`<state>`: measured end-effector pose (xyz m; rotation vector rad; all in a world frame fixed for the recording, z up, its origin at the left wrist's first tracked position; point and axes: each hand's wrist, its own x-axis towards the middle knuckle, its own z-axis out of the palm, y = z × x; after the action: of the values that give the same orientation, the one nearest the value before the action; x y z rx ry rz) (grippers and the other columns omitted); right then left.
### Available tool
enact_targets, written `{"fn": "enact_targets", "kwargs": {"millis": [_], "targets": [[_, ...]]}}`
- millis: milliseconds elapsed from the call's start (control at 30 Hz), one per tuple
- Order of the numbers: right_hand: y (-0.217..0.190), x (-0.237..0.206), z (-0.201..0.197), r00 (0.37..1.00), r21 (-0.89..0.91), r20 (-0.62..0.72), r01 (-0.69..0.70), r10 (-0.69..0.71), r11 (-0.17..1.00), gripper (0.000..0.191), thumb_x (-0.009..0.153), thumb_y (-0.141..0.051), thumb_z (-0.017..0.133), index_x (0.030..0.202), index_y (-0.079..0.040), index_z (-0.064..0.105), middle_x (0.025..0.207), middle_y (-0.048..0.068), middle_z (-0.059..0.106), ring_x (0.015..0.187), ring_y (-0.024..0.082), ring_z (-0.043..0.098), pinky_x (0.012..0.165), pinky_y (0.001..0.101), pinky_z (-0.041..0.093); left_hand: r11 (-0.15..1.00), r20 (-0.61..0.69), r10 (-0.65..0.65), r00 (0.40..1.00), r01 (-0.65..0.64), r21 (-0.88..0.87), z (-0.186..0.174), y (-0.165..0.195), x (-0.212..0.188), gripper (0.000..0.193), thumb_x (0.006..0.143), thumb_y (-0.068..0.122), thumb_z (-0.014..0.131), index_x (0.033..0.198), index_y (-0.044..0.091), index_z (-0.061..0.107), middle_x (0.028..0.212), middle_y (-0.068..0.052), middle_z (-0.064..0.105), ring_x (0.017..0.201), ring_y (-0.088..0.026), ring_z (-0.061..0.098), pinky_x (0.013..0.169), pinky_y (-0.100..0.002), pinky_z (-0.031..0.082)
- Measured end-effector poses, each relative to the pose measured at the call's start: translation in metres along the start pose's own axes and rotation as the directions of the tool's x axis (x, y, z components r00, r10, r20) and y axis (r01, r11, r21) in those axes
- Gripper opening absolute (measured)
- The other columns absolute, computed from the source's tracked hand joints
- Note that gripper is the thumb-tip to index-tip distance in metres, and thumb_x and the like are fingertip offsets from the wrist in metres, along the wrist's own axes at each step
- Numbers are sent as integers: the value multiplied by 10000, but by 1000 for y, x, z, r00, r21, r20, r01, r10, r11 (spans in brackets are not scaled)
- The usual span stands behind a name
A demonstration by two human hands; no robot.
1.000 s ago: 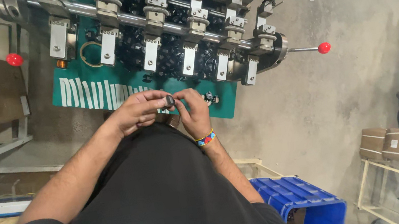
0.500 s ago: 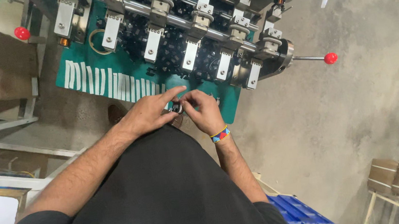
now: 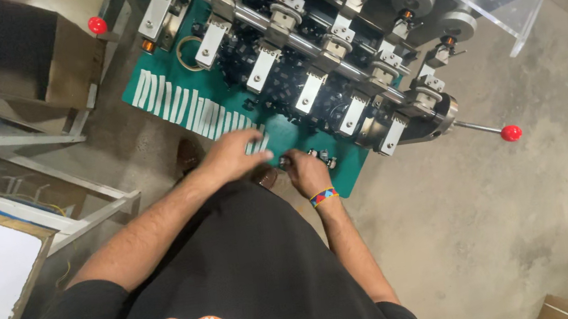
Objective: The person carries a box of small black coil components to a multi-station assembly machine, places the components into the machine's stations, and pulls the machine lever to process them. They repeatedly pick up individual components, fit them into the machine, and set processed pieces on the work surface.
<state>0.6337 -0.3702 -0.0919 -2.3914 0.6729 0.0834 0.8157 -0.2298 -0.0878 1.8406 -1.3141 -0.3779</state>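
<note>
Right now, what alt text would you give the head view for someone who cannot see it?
Seen from above, a person in a black shirt reaches the left hand over a row of white strips on a green machine bed, while the right hand pinches a small metal part at the bed's edge.

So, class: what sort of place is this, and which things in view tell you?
Probably a factory or workshop floor: a multi-station machine with a red-knobbed lever, white strips laid out on its green bed, and a bare concrete floor.

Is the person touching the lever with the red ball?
No, both hands are at the green plate, away from the lever.
</note>
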Motion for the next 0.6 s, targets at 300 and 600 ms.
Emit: {"fn": "enact_targets", "kwargs": {"millis": [300, 600], "targets": [[22, 26, 35, 952, -98, -255, -197, 167, 975, 298, 884, -229, 669, 1134, -68, 675, 954, 169, 731, 846, 394, 696, 712, 506, 537, 938, -428, -334, 840, 340, -64, -143, -73, 75, 569, 952, 196, 756, 1404, -10, 479, 784, -136, 700, 719, -339, 688, 685, -446, 523], [-88, 85, 38, 997, 324, 46, 38, -56, 945, 358, 917, -274, 698, 1201, -56, 688, 1127, 133, 716, 955, 278, 735, 857, 393, 576, 965, -253, -254, 933, 262, -2, -105, -85, 28, 156, 982, 179, 621, 1020, 51, 701, 973, -164, 722, 902, -409, 679, 731, -512, 526]]}}
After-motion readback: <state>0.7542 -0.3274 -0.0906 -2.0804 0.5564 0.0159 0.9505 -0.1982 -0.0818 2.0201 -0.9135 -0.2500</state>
